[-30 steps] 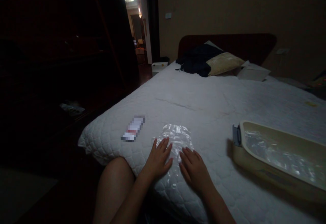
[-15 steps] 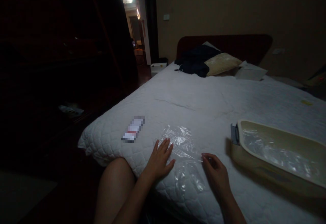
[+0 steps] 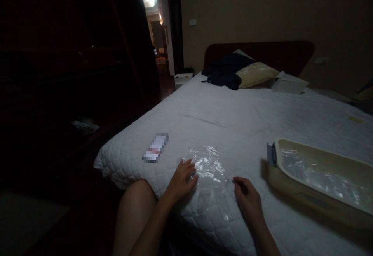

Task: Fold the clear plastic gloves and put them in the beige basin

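Observation:
A clear plastic bag [image 3: 210,170] lies flat and crinkled on the white quilted bed [image 3: 239,120], near its front corner. My left hand [image 3: 182,178] rests on the bag's left edge with its fingers curled down onto the plastic. My right hand [image 3: 247,198] is at the bag's right edge, fingers bent and pinched together on the plastic. My bare knee [image 3: 135,205] is below the mattress edge, in front of the left hand.
A beige bin [image 3: 291,186] lined with clear plastic lies on its side at the right. A small flat packet [image 3: 155,147] lies left of the bag. Dark clothing [image 3: 225,71], a pillow [image 3: 256,74] and a white box sit by the headboard. Dark floor at left.
My right hand moved from beside the left hand out to the bag's right edge and closed on it. The bag has been stretched wider. My left fingers have curled.

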The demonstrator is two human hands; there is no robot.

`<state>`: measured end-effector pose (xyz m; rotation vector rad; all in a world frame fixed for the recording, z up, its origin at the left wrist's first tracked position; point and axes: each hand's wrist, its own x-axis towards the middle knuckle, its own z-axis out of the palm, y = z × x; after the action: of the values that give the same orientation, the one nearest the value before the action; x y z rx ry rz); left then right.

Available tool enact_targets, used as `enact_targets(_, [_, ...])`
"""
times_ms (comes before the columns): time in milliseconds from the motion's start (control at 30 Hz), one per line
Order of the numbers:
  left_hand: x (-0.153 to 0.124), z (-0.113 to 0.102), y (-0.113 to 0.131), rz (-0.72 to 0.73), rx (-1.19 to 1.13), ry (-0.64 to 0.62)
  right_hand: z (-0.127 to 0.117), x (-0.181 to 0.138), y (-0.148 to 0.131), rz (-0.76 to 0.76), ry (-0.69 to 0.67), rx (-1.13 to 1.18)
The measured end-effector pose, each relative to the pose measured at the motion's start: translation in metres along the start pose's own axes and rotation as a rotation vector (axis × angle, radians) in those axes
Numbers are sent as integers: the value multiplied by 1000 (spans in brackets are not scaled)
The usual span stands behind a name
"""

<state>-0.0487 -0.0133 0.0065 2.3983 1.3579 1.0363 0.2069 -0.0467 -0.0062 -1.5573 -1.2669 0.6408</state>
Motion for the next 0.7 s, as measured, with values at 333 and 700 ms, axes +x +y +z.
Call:
enact_targets(333, [0, 8, 5, 121, 112, -30, 7, 40, -53, -151, -157, 0])
enact_targets(700, [0, 4, 14, 84, 274, -77, 76, 72, -9, -516, -326, -633])
